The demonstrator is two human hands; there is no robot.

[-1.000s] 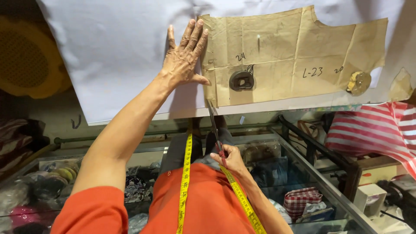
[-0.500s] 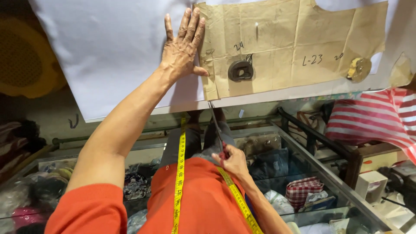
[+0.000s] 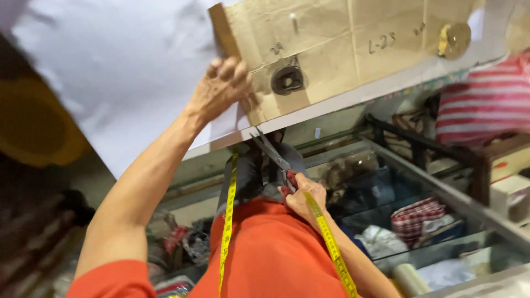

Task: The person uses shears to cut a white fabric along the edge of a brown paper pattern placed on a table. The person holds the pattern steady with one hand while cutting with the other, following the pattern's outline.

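My left hand (image 3: 221,88) grips the left edge of a brown paper pattern (image 3: 342,49) that lies on white fabric (image 3: 121,66) on the table; its fingers curl over the pattern's edge. Down near my waist, my right hand (image 3: 302,198) holds scissors (image 3: 270,152) by their red handles, blades open and pointing up towards the table edge. A dark metal weight (image 3: 287,80) and a roll of clear tape (image 3: 454,38) rest on the pattern. A yellow measuring tape (image 3: 227,221) hangs around my neck over my orange shirt.
A red and white striped cloth (image 3: 480,105) lies at the right. Below the table edge, a glass-topped case (image 3: 441,221) holds folded fabrics and bundles. A yellow round object (image 3: 38,127) sits at the left. A white box (image 3: 510,196) stands at far right.
My left hand went from lying flat on the pattern to gripping its left edge. The right hand with the scissors rose slightly towards the table. The view shifted left and tilted.
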